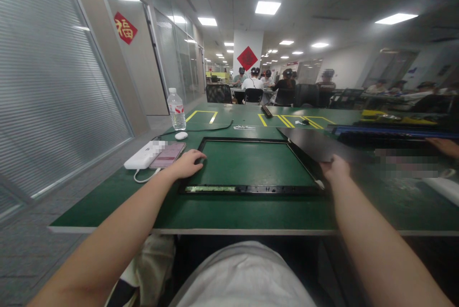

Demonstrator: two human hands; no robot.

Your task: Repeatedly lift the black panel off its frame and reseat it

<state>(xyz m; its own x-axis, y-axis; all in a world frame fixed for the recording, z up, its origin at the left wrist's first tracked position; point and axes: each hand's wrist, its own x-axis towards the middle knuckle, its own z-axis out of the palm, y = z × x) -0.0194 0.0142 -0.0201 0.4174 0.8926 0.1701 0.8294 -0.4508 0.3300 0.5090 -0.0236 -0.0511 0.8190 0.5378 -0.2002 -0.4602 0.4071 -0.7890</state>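
Observation:
A thin black rectangular frame (279, 190), like a screen bezel, lies flat on the green table (251, 213). A greenish strip runs along part of its near side. My left hand (187, 163) is at the frame's left side, its fingers bent over the bar. On the right, my right hand (337, 169) grips the near edge of a dark flat panel (311, 143). The panel is tilted and raised over the frame's right side; its right part is blurred. A small white piece (319, 184) sits at the frame's near right corner.
Left of the frame are a white power bank (141, 156) with a cable, a phone (168, 155), a white oval case (181, 136) and a water bottle (176, 111). Yellow tape (283, 121) marks the far table. Another person's hand (444, 147) shows at right.

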